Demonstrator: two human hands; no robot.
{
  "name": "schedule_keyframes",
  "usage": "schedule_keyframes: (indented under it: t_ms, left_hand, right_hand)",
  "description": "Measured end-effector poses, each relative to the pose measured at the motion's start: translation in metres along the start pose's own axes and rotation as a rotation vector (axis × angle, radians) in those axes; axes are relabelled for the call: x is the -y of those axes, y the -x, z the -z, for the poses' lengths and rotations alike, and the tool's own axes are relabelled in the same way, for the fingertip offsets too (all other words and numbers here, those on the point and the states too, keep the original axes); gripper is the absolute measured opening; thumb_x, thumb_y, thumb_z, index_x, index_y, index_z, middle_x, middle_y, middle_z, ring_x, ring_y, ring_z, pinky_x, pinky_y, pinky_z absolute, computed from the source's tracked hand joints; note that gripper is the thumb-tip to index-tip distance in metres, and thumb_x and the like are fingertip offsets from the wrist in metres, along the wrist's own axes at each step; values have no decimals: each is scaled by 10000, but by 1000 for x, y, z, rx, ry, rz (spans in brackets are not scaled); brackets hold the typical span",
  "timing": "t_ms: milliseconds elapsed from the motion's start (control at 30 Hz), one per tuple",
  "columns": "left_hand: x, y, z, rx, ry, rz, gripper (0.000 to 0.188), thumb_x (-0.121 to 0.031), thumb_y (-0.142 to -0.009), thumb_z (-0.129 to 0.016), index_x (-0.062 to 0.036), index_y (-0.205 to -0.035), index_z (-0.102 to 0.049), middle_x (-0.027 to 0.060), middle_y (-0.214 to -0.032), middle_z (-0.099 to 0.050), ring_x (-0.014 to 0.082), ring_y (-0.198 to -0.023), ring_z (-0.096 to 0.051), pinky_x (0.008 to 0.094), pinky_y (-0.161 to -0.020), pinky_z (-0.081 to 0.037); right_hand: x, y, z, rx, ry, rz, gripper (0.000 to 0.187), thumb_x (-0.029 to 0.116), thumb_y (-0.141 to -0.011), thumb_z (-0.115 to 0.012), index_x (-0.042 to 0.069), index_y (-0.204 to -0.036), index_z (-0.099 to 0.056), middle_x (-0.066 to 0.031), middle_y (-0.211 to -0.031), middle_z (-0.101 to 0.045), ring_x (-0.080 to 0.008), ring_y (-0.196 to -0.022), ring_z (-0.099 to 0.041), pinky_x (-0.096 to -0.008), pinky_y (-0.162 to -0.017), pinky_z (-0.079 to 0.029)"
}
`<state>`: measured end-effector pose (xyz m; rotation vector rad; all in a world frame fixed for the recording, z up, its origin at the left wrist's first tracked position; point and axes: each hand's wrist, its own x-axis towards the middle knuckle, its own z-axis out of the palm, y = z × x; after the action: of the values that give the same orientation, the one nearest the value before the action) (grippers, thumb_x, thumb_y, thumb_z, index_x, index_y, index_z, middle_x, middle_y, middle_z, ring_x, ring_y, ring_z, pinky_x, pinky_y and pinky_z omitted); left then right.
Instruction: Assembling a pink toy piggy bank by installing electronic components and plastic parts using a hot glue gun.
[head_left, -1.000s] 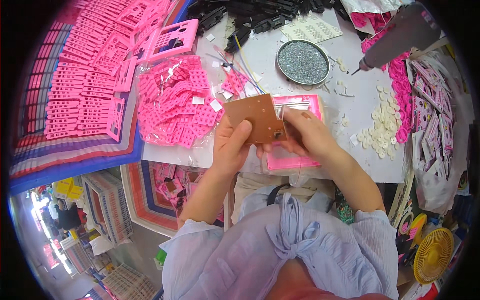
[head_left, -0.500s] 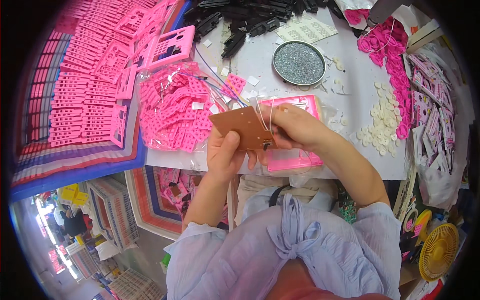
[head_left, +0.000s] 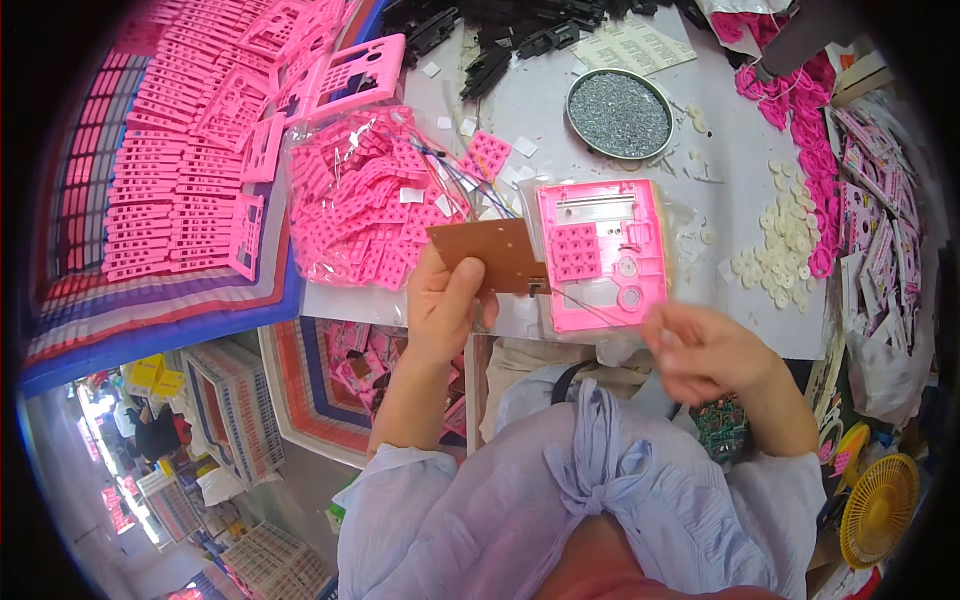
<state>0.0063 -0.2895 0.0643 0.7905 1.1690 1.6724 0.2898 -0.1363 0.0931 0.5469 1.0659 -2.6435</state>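
On the white table [head_left: 520, 90], left hand [head_left: 445, 305] pinching brown board [head_left: 490, 257] beside pink case [head_left: 603, 252]; right hand [head_left: 700, 350] blurry, curled, grip unclear.

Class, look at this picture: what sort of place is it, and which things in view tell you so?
Most likely a small assembly workshop for plastic goods. Rows of identical pink frames lie stacked, a round tin of tiny metal parts stands on the bench, and the left hand holds a brown circuit board.

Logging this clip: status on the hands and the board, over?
Left hand grips brown board by its lower edge. Right hand off it, blurred, grip unclear. Pink case flat on table beside the board. Nothing blocking.
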Motion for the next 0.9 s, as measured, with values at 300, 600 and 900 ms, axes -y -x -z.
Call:
schedule_keyframes:
  t_ms: [300, 600, 900]
  left_hand:
    - [3, 17, -41, 293, -208, 134, 200, -64, -1033, -491, 38, -1192, -558, 126, -1007, -712, 92, -739, -651, 213, -582, -494]
    - [26, 26, -58, 235, -130, 289, 245, -92, -1061, -445, 40, -1257, -508, 164, -973, -708, 137, -679, -651, 231, -536, -484]
    - [30, 43, -58, 301, -228, 277, 249, -103, -1068, -456, 28, -1267, -529, 111, -991, -722, 72, -681, -624, 213, -547, -465]
  right_hand:
    - [15, 31, -7, -544, 1329, 643, 607, 295, -896, -754, -8, -1369, -523, -121, -966, -693, -254, -811, -672, -372, -794, -537]
    - [-64, -15, -6, -493, -181, 388, 124, 105, -925, -692, 22, -1013, -717, -12, -812, -620, -67, -637, -521, -222, -551, -398]
    - [14, 10, 14, -626, 1322, 761, 566, 290, -866, -743, -6, -1320, -579, -143, -1329, -590, -255, -1188, -559, -391, -928, -462]
